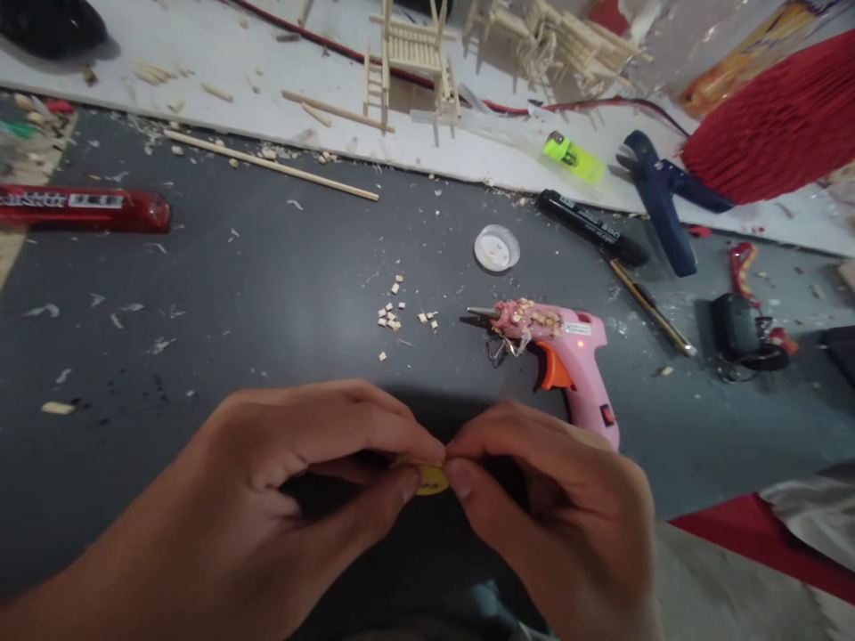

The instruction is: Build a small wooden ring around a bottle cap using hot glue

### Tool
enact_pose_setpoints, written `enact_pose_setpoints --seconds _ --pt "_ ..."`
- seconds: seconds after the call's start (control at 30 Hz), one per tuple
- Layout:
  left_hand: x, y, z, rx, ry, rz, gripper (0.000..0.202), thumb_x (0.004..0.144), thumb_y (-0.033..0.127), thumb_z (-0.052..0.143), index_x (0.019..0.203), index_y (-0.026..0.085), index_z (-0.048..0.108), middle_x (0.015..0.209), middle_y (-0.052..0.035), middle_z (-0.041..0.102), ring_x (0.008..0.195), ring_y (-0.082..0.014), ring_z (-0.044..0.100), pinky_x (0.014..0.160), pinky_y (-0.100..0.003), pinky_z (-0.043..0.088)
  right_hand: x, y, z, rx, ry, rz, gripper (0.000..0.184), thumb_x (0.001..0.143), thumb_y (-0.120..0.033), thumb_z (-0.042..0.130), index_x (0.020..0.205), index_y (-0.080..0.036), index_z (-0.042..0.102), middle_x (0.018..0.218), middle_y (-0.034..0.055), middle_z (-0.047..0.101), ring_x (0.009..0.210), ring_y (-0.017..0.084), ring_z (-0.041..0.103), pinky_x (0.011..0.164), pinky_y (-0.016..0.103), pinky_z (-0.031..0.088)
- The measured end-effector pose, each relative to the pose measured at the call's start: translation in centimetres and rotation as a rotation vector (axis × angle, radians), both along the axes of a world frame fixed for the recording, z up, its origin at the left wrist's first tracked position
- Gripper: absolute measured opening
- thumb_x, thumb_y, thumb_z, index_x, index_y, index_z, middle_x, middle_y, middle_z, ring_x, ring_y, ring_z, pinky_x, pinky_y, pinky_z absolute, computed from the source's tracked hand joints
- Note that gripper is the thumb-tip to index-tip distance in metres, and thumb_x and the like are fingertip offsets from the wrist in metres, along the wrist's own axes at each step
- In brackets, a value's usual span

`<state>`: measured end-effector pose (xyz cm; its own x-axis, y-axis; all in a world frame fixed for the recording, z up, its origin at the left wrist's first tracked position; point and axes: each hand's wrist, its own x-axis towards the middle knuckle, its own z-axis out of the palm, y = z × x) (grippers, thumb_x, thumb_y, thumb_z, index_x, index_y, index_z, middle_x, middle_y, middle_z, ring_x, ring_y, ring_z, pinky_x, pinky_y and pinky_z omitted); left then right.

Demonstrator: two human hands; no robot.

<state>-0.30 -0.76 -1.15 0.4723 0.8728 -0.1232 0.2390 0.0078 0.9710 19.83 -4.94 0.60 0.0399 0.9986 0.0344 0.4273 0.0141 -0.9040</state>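
My left hand [287, 472] and my right hand [554, 507] meet low in the view, fingertips pinched together on a small yellow piece [431, 481] between them. Most of that piece is hidden by my thumbs. Just beyond my right hand lies a pink glue gun [567, 356] with an orange trigger, its nozzle pointing left and crusted with wood bits. A scatter of tiny wood chips [401, 312] lies on the dark grey mat [267, 294] ahead of my hands.
A small clear lid [497, 247], black marker [591, 227], pencil [651, 307], blue clamp [661, 200], yellow-green lighter [573, 158] and black cord lump [738, 334] lie to the right. A long wooden stick [271, 165], red tube [86, 209] and stick-built models [414, 62] sit farther off.
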Motion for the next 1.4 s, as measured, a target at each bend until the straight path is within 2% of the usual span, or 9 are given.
enact_pose_setpoints --seconds 0.1,0.23,0.4,0.73,0.87,1.0,1.13,1.27,1.4 --pt "0.0 0.1 0.1 0.008 -0.006 0.003 0.022 0.092 0.025 0.08 0.095 0.046 0.083 0.092 0.0157 0.086 0.07 -0.0057 0.079 0.063 -0.001 0.057 0.0 0.0 0.0 -0.002 0.022 0.002 0.02 0.081 -0.006 0.074 0.077 -0.025 0.076 0.067 -0.0093 0.071 0.052 0.005 0.053 0.044 0.016 0.033" --pt "0.1 0.2 0.1 0.0 -0.022 0.007 0.021 0.092 0.026 0.08 0.096 0.046 0.084 0.091 0.015 0.086 0.068 -0.0066 0.079 0.061 -0.003 0.057 -0.1 0.0 0.2 -0.012 0.056 -0.018 0.02 0.08 -0.005 0.073 0.076 -0.024 0.076 0.068 -0.0081 0.072 0.057 0.007 0.061 0.05 0.016 0.042" --pt "0.2 0.3 0.6 -0.097 0.024 -0.021 0.009 0.093 0.03 0.081 0.09 0.036 0.086 0.091 0.0094 0.086 0.07 -0.0098 0.078 0.06 -0.008 0.058 -0.1 0.1 0.3 -0.008 0.044 -0.014 0.02 0.08 -0.005 0.074 0.075 -0.024 0.077 0.066 -0.0057 0.072 0.053 0.009 0.06 0.046 0.02 0.04" --pt "0.1 0.6 0.8 -0.151 0.033 -0.003 0.009 0.093 0.032 0.081 0.091 0.039 0.085 0.093 0.0115 0.086 0.074 -0.0101 0.078 0.066 -0.009 0.059 0.2 -0.6 0.3 -0.065 0.124 -0.033 0.018 0.086 -0.009 0.075 0.082 -0.026 0.076 0.073 -0.0042 0.073 0.063 0.012 0.063 0.054 0.024 0.044" --pt "0.3 0.3 1.1 -0.155 0.028 -0.006 0.007 0.093 0.035 0.081 0.096 0.039 0.085 0.091 0.0113 0.086 0.074 -0.0094 0.078 0.065 -0.008 0.059 0.8 -1.1 0.2 -0.042 0.158 -0.066 0.015 0.093 -0.017 0.069 0.082 -0.026 0.069 0.071 -0.0014 0.062 0.067 0.017 0.059 0.056 0.029 0.04" --pt "0.2 0.3 1.0 -0.207 -0.012 0.002 0.02 0.093 0.033 0.081 0.111 0.041 0.085 0.097 0.0097 0.088 0.081 -0.013 0.083 0.071 -0.012 0.064 1.1 -1.2 -0.2 -0.023 0.207 -0.095 0.028 0.105 -0.026 0.059 0.076 -0.024 0.06 0.067 -0.0026 0.047 0.061 0.016 0.048 0.055 0.03 0.035" --pt "0.1 0.4 1.2 -0.207 -0.043 -0.018 0.024 0.092 0.032 0.082 0.113 0.043 0.085 0.094 0.0101 0.088 0.077 -0.0128 0.082 0.069 -0.013 0.064 0.9 -0.7 0.1 -0.106 0.126 -0.011 0.029 0.106 -0.029 0.064 0.078 -0.023 0.069 0.067 -0.0017 0.058 0.059 0.014 0.051 0.053 0.028 0.035" --pt "0.1 0.6 1.4 -0.198 -0.039 -0.032 0.026 0.092 0.028 0.08 0.113 0.042 0.085 0.098 0.0101 0.087 0.079 -0.012 0.082 0.07 -0.012 0.064 0.4 -0.3 0.7 -0.133 0.179 0.022 0.019 0.098 -0.02 0.067 0.091 -0.026 0.083 0.074 -0.0016 0.069 0.059 0.012 0.054 0.051 0.026 0.035" --pt "0.3 0.6 1.3 -0.21 -0.029 -0.039 0.026 0.092 0.03 0.08 0.114 0.041 0.085 0.1 0.0085 0.088 0.08 -0.014 0.083 0.071 -0.014 0.065 0.5 -0.3 0.8 -0.145 0.166 0.06 0.016 0.094 -0.019 0.07 0.09 -0.025 0.085 0.072 -0.0018 0.07 0.057 0.011 0.054 0.05 0.026 0.035"
